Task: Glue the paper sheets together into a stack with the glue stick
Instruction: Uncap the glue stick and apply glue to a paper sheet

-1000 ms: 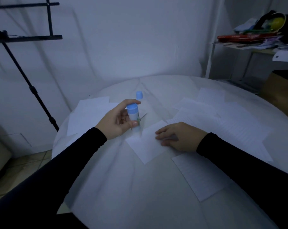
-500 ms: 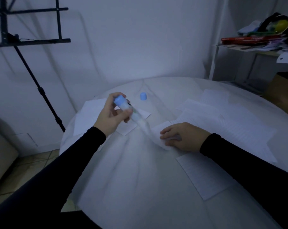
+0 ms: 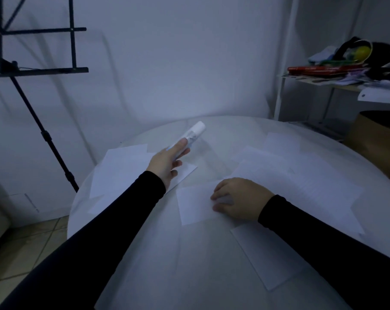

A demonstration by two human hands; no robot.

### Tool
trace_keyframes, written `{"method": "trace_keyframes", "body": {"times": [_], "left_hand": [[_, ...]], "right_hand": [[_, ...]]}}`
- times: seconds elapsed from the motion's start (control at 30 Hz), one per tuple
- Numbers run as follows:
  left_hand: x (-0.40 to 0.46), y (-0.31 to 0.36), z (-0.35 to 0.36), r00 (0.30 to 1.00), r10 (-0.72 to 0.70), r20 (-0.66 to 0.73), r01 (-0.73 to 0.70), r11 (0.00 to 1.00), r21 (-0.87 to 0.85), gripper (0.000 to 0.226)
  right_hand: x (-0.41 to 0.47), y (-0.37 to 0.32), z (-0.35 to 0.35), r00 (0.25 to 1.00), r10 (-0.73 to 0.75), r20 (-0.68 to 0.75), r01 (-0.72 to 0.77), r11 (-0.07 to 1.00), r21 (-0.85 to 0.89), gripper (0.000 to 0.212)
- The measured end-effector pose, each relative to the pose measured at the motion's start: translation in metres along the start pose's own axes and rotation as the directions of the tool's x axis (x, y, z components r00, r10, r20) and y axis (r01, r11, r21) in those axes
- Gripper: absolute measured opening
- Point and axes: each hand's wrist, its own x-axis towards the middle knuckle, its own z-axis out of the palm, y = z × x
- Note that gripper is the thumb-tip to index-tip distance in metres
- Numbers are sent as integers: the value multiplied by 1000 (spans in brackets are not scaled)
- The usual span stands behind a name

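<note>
Left: loose paper sheets (image 3: 122,166) lie on the round white table (image 3: 167,265). Left hand (image 3: 167,163) reaches out over it, fingers (image 3: 180,145) closed around the glue stick (image 3: 192,135), held above the table, white end pointing away. Right: right hand (image 3: 238,201) rests flat, fingers spread, pressing a small sheet (image 3: 194,204); more sheets (image 3: 312,182) lie beyond.

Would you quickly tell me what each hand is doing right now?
Left hand: closed around the white and blue glue stick.
Right hand: open, pressing flat on a white paper sheet.
</note>
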Motion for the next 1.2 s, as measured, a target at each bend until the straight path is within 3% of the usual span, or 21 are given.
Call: {"method": "trace_keyframes", "body": {"times": [0.1, 0.23, 0.3, 0.37, 0.47, 0.6, 0.67, 0.73, 0.8, 0.93, 1.07, 1.2], "left_hand": [[6, 2, 10, 985, -81, 152, 101, 987, -126, 21], [13, 1, 22, 987, -119, 106, 148, 930, -336, 24], [14, -1, 24, 992, -76, 102, 108, 929, -355, 17], [18, -3, 25, 996, -16, 93, 43, 955, -293, 12], [23, -6, 26, 982, 54, 179, -20, 982, -187, 25], [32, -11, 31, 969, 8, 246, 26, 991, -134, 12], [38, -12, 37, 978, 35, 204, -25, 998, -51, 13], [47, -14, 40, 982, 154, 104, -162, 985, 67, 22], [58, -15, 40, 961, 272, 44, -273, 926, 259, 31], [76, -14, 41, 938, 345, 43, -300, 741, 601, 43], [82, -8, 47, 942, 310, 129, -304, 624, 720, 37], [88, -7, 51, 950, 278, 142, -286, 594, 752, 33]], "right_hand": [[0, 0, 0, 1000, -12, -14, 12, 1000, 7, 36], [1, 2, -1, 1000, -24, -19, 24, 1000, 19, 36], [0, 3, -2, 1000, -25, -10, 25, 1000, 15, 36], [0, 5, -3, 999, -33, -8, 33, 999, 4, 37], [-1, 10, -8, 999, -45, 13, 45, 999, -13, 36], [2, 18, -11, 998, -46, 31, 45, 998, 40, 34], [3, 20, -12, 998, -46, 44, 44, 998, 52, 34], [3, 20, -13, 998, -48, 47, 45, 997, 58, 34], [2, 19, -13, 998, -51, 42, 49, 998, 50, 34], [-1, 10, -10, 998, -58, 40, 58, 998, -10, 36], [1, -5, -4, 998, -67, 17, 68, 997, -41, 39], [3, -7, -3, 999, -52, -6, 52, 999, 5, 40]]}}
